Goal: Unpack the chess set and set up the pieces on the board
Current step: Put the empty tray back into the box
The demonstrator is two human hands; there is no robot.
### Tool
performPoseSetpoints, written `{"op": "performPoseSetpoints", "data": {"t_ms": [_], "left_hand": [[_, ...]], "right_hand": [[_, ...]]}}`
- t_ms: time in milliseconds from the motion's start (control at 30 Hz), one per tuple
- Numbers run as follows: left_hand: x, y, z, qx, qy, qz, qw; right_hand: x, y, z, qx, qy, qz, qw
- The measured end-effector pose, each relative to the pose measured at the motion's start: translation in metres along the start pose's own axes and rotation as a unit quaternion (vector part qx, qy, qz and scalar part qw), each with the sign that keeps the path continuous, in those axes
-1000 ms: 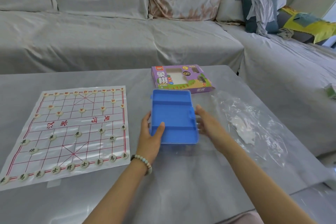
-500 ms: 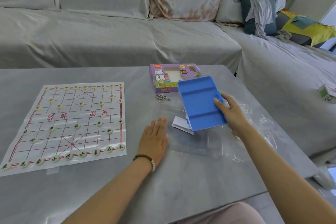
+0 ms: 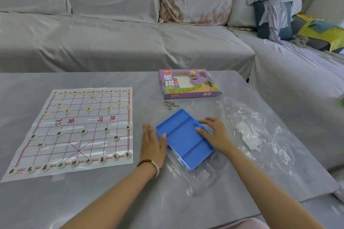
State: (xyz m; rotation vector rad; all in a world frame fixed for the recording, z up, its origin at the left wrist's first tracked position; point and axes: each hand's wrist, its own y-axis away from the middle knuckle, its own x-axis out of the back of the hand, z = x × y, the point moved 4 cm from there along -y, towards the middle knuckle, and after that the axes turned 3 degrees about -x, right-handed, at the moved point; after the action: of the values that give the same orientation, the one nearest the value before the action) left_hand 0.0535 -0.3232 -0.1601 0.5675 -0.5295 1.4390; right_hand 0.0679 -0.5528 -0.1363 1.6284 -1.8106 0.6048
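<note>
Right hand (image 3: 216,136) flat on empty blue tray (image 3: 183,140), grip open; left hand (image 3: 152,145) open, thumb touching tray edge.

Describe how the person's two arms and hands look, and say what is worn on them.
Both forearms are bare, with no sleeves, gloves or rings in view. The left hand has a bead bracelet at the wrist, partly dark brown beads and partly pale, whitish beads. The right hand and its wrist carry nothing.
</note>
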Motion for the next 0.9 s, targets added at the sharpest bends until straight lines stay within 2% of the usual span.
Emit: {"op": "performPoseSetpoints", "data": {"t_ms": [67,133,400,500,567,634,700,800,901], "left_hand": [[-0.008,0.001,0.003,0.016,0.029,0.000,0.999],[-0.009,-0.007,0.005,0.026,0.030,-0.004,0.999],[0.002,-0.050,0.002,-0.038,-0.081,-0.053,0.995],[0.003,-0.061,0.000,-0.052,-0.094,-0.056,0.993],[0.004,-0.066,-0.002,-0.061,-0.090,-0.048,0.993],[0.006,-0.070,-0.004,-0.064,-0.068,-0.041,0.995],[0.008,-0.074,-0.005,-0.055,-0.047,-0.037,0.997],[0.008,-0.078,-0.008,-0.043,-0.027,-0.031,0.998],[0.006,-0.079,-0.011,-0.044,0.000,-0.019,0.999]], "right_hand": [[-0.010,0.007,0.001,0.003,0.047,-0.040,0.998],[-0.016,0.015,0.001,0.007,0.072,-0.042,0.997],[-0.037,0.042,-0.018,0.044,0.202,0.049,0.977],[-0.033,0.023,-0.022,0.033,0.190,0.093,0.977],[-0.026,-0.003,-0.026,0.019,0.109,0.117,0.987],[-0.023,-0.033,-0.036,0.000,-0.008,0.104,0.995],[-0.027,-0.066,-0.050,-0.018,-0.053,0.064,0.996],[-0.046,-0.115,-0.067,-0.038,-0.028,-0.011,0.999],[-0.070,-0.144,-0.077,-0.052,-0.002,-0.048,0.998]]}}
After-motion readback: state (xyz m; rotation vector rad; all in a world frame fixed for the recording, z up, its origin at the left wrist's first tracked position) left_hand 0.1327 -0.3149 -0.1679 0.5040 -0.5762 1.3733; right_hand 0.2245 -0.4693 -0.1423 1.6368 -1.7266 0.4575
